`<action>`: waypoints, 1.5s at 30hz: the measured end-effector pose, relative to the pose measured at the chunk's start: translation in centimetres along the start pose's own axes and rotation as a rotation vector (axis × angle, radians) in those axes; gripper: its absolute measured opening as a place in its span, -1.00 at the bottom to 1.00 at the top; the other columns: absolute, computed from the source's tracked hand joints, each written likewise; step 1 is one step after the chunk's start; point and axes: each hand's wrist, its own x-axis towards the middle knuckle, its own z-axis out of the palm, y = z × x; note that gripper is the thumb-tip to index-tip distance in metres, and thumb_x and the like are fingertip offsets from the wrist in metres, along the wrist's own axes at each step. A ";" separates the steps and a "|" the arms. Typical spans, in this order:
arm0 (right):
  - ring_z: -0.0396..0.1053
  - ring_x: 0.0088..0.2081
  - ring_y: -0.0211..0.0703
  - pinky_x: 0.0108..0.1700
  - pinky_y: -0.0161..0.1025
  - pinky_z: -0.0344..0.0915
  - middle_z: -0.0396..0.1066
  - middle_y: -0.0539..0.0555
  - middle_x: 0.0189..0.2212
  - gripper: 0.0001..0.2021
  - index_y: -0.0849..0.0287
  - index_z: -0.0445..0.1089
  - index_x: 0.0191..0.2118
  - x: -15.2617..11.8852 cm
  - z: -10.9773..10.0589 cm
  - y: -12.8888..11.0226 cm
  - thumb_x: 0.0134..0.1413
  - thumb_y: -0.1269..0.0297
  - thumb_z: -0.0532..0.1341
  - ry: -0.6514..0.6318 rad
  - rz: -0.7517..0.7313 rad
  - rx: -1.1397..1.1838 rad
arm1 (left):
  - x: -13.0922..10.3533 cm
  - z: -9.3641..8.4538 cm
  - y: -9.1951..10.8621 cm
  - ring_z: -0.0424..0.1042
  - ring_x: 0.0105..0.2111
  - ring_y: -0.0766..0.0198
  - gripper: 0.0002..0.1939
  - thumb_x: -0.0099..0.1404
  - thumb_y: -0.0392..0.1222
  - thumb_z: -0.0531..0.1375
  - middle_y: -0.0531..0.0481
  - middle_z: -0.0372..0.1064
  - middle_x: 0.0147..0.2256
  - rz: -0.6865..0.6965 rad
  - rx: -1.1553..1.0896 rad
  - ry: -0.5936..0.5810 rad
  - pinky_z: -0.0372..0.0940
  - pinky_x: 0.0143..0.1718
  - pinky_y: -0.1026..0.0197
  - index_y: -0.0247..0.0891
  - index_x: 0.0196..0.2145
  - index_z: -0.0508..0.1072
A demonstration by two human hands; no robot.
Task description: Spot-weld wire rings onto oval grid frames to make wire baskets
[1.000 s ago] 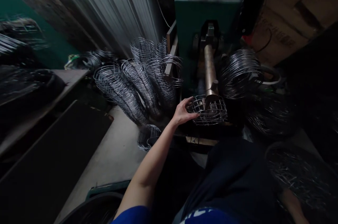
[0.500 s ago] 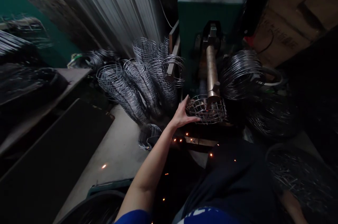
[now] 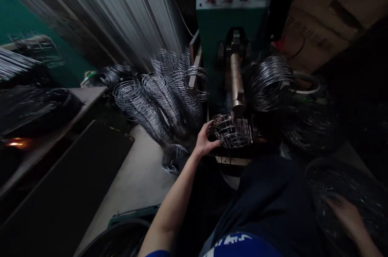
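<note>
Head view: the left hand (image 3: pixel 206 140) holds a wire basket (image 3: pixel 233 133) by its near side, with the thumb on one side and the fingers on the other. The basket is just to the right of that hand, right under the end of a thick metal rod (image 3: pixel 236 73). The rod comes out of a green machine (image 3: pixel 212 22), which stands farther out, past the hand.

Half a second ago, little sparks were flying below the left hand. Now those are gone, and just one orange glow (image 3: pixel 16 143) shows far off to the left of the hand. The basket has turned and tipped a bit too. I think that means one hot touch is done and a new bit of wire is under the rod.

The right hand (image 3: pixel 345 214) has come farther into view. It is at a dark tub (image 3: pixel 311 164) with thin shiny bits (image 3: pixel 339 180) in it. It is too dark and blurry to tell if it holds one.

The basket's long way runs from side to side, out from the left hand to the right, tilting down a little at the far end. I can't tell which way its open side points.
</note>
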 end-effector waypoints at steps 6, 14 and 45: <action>0.59 -0.17 0.08 -0.19 -0.12 0.54 0.61 0.23 -0.19 -0.54 0.15 0.57 -0.08 -2.9 1.5 -22.3 0.01 -0.10 0.39 -0.454 -0.315 0.638 | -1.9 1.5 4.1 0.35 0.21 -0.04 0.01 -0.02 -0.13 0.50 -0.20 0.32 0.21 0.130 0.140 -0.170 0.25 0.30 -0.12 -0.16 0.33 0.18; 0.48 -0.15 -0.04 -0.06 -0.09 0.41 0.59 0.10 -0.18 -0.80 0.15 0.55 -0.04 -5.5 8.8 -32.4 0.35 0.28 0.20 -0.241 -1.260 0.080 | -2.4 3.1 5.4 0.35 0.21 -0.03 -0.06 -0.03 -0.25 0.48 -0.22 0.32 0.19 0.124 0.149 -0.059 0.25 0.30 -0.10 -0.18 0.25 0.15; 0.46 -0.08 -0.02 -0.05 -0.07 0.38 0.59 0.05 -0.06 -0.70 0.10 0.48 0.08 -2.3 12.1 -32.5 0.31 0.48 0.17 0.083 -1.488 -0.054 | 0.6 2.5 5.3 0.40 0.16 -0.01 0.00 -0.05 -0.26 0.48 -0.20 0.34 0.16 0.130 0.141 0.001 0.29 0.25 -0.11 -0.14 0.27 0.11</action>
